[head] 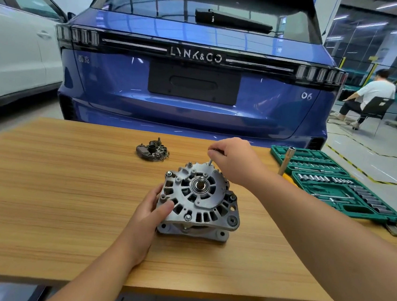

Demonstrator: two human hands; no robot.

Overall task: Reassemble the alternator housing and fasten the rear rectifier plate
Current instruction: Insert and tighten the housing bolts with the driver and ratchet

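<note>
The alternator housing (199, 199) sits near the middle of the wooden table (53, 196), with its round back face turned up; the left hand (154, 209) is curled round its near left side and holds it steady; the right hand (233, 159) pinches a long thin bolt (210, 162) that stands up at the far edge of the housing; the rectifier plate (152, 151) lies apart, farther back on the table, not yet put on; the green socket set (335, 187) lies open to the right; the bolt could go in crooked and jam if the two halves are not lined up; the housing could also tip if the left hand lets go.
</note>
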